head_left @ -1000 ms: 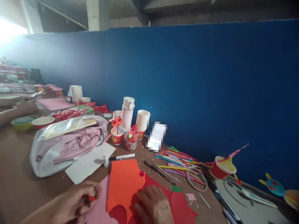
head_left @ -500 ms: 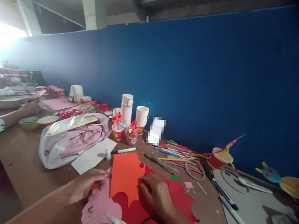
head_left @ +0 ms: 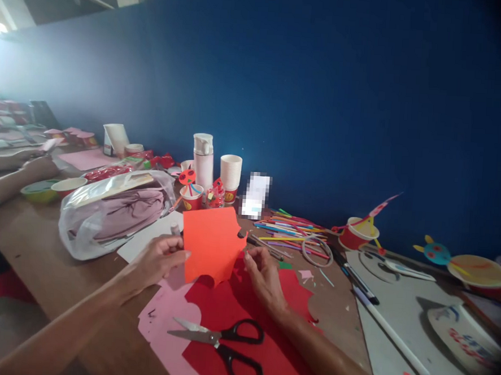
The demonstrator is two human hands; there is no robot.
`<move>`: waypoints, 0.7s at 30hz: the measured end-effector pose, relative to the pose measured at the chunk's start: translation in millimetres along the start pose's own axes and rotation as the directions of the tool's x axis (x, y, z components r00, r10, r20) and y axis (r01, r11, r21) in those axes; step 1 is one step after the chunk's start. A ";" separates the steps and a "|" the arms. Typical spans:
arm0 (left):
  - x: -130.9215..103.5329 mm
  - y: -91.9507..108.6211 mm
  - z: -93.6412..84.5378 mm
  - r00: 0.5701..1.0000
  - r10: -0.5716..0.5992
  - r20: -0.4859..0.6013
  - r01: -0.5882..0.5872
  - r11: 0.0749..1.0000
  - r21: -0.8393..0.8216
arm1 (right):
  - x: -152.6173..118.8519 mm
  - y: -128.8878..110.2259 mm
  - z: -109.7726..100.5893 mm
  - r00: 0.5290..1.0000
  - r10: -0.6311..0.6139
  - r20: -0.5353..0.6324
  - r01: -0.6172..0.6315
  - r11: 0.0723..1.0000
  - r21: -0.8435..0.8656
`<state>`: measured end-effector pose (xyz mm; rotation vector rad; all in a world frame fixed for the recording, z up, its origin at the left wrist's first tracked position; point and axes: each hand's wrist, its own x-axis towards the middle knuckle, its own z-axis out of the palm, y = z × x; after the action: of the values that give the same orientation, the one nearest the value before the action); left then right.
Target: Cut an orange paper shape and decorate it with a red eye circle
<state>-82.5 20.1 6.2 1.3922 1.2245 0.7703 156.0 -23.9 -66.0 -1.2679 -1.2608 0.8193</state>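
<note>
My left hand (head_left: 163, 258) pinches an orange sheet of paper (head_left: 208, 244) at its left edge, thumb in front. The sheet is tilted up off the pile, with curved cutouts along its right and lower edges. Close by its right edge, my right hand (head_left: 266, 276) has thumb and fingers pressed together; I cannot make out what is between them. Red paper (head_left: 206, 349) and pink paper (head_left: 166, 312) with cut edges lie beneath. On top of these, a pair of scissors (head_left: 216, 337) with black handles rests with its blades partly apart.
Colored sticks (head_left: 290, 235) lie behind my right hand near a ring (head_left: 317, 251). At the back stand a bottle (head_left: 203, 165), stacked paper cups (head_left: 230, 175) and a blurred-out bright object (head_left: 256, 196). A plastic bag (head_left: 113, 213) sits left; another person's hand (head_left: 42, 163) is beyond it.
The orange sheet has been raised and tilted up off the pile. My right hand has moved from resting on the papers to the sheet's right edge. The view has shifted, showing the whole scissors.
</note>
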 end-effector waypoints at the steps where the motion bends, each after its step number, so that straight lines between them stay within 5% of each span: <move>1: -0.9 6.2 -1.3 0.998 0.060 -0.034 -0.060 0.998 0.000 | 1.9 -1.7 -0.5 1.000 0.007 -0.013 -0.007 0.999 0.049; 10: 27.6 38.8 21.2 0.971 0.226 0.081 -0.229 0.973 0.027 | 13.6 -24.5 -9.3 0.995 0.046 0.092 -0.076 0.929 0.361; 14: 35.7 40.4 42.2 0.959 0.282 0.017 -0.268 0.927 -0.261 | 25.4 -27.9 -19.0 0.993 0.117 0.008 -0.108 0.883 0.457; 16: 37.5 31.1 52.4 0.970 0.243 0.026 -0.206 0.873 -0.442 | 29.7 -30.1 -24.3 0.989 0.141 -0.036 -0.106 0.865 0.490; 21: 38.9 2.7 64.5 0.980 0.125 0.154 -0.032 0.868 -0.496 | 32.5 -34.8 -31.0 0.973 0.203 -0.108 -0.112 0.830 0.546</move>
<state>-11.6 38.3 -11.7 1.0625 0.7580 0.9153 185.5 -6.1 -20.8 -0.9575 -0.7201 1.0766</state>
